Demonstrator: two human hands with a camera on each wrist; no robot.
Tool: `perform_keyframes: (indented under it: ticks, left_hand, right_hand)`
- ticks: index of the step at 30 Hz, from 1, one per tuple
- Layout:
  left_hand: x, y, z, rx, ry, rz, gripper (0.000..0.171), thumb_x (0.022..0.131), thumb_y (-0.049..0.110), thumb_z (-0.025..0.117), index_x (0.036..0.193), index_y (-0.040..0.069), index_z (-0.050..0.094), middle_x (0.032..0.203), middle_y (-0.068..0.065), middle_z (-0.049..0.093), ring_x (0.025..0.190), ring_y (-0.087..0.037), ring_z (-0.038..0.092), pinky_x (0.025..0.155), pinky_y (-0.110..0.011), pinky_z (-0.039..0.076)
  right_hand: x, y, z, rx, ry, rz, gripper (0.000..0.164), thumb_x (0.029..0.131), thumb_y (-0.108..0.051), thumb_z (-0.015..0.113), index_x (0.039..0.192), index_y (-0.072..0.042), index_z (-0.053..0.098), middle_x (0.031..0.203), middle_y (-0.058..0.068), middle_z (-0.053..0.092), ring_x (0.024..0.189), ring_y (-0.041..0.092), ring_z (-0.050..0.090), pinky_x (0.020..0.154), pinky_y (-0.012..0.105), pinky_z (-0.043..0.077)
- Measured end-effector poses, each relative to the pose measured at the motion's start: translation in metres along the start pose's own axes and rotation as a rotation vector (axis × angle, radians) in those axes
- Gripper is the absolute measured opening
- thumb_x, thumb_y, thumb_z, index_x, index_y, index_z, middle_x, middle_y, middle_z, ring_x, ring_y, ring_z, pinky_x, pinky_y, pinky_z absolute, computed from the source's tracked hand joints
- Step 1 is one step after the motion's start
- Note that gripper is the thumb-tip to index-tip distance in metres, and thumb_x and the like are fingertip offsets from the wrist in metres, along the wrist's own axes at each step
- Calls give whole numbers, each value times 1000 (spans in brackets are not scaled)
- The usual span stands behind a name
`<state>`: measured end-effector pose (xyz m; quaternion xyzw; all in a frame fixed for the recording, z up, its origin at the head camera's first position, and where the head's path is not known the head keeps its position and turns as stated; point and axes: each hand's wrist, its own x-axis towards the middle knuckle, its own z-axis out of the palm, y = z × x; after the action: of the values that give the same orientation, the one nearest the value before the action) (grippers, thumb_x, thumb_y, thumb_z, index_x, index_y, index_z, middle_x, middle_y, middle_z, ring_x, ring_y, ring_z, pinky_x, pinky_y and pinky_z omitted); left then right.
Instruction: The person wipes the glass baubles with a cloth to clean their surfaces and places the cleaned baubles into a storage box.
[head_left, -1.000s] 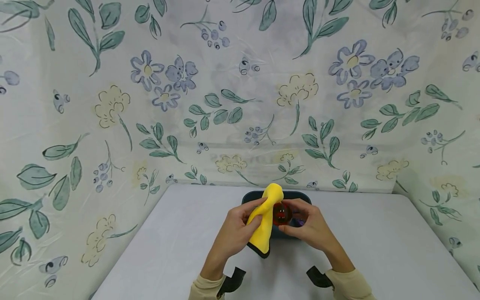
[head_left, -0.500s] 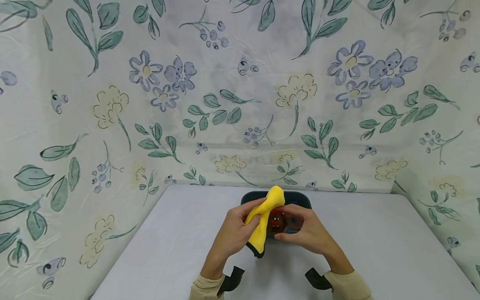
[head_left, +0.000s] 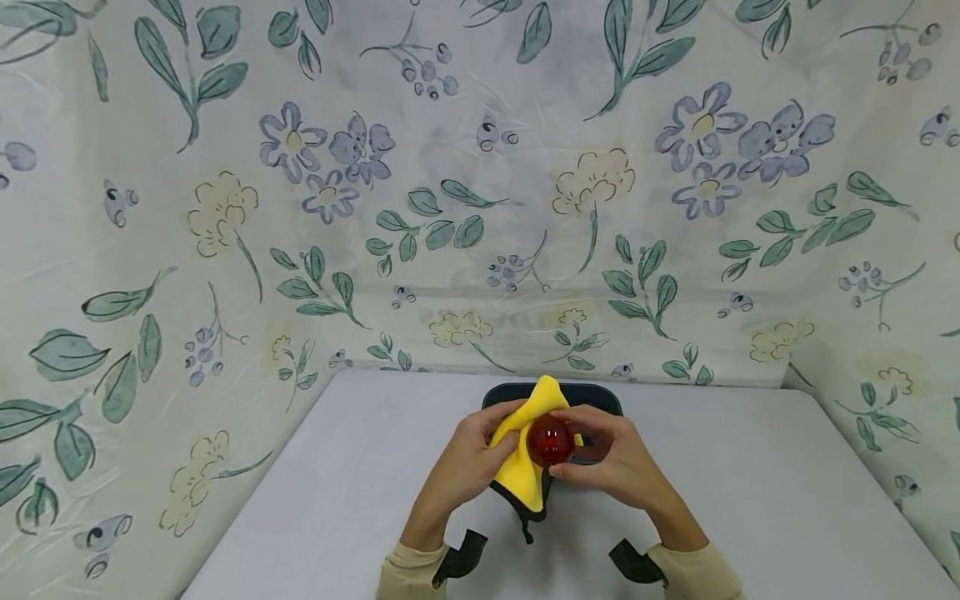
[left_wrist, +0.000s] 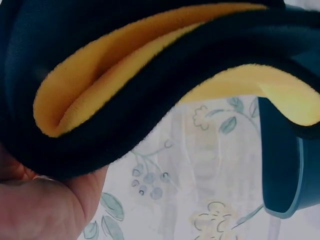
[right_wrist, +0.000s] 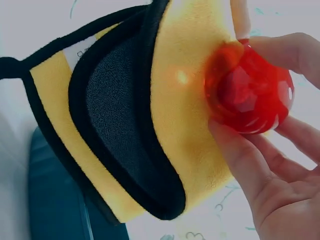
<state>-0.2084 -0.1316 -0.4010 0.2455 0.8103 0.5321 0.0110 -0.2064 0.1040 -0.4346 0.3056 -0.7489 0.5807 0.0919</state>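
Observation:
A yellow cleaning cloth with dark trim and a dark reverse side hangs folded from my left hand, pinched between thumb and fingers. Its white label and corner loop show in the right wrist view. My right hand holds a clear red ball between thumb and fingertips. The ball lies against the cloth's yellow face, with a red tint showing on the fabric around it. In the left wrist view the cloth's folds cover most of the left fingers, leaving the lower part of the hand visible.
Behind both hands, a dark teal tub stands at the back of the white table; the hands and cloth hide much of it. A flower-printed sheet rises behind and beside the table. Black straps stick out at both wrists.
The red ball has come out from partly behind the cloth's edge to in front of its yellow face. The cloth's lower end has spread, and its dark loop now hangs in view.

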Motion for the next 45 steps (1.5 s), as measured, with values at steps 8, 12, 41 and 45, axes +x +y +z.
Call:
perform_keyframes:
  ticks: [8,12,41,45]
  left_hand:
    - [1,1,3,-40,-41,-57,47,104,15,57,149,1,51,84,-12,67,65,-14,64,61,-19,57]
    - [0,3,4,-43,-55,-73,50,104,16,57,151,1,48,84,-12,68,65,-14,65,61,-20,57]
    - [-5,14,7,-37,-37,-59,50,103,10,56,151,-1,49,92,-14,68,70,-15,64,64,-20,57]
    - [-6,16,7,-22,-14,-43,49,103,11,56,151,1,50,104,-18,69,76,-16,65,68,-21,59]
  right_hand:
    - [2,0,-2,54,68,-5,52,83,-4,84,132,-5,66,128,20,66,105,9,71,85,29,63]
    - [3,2,-3,52,101,-3,52,82,-1,83,131,-4,66,127,20,65,102,11,70,87,25,62]
    - [3,11,-14,-93,113,123,59,81,-14,86,136,-7,65,125,13,71,107,23,70,93,27,61]
    - [4,13,-14,-73,84,129,57,83,-14,86,135,-6,65,129,16,68,107,27,71,93,32,62]
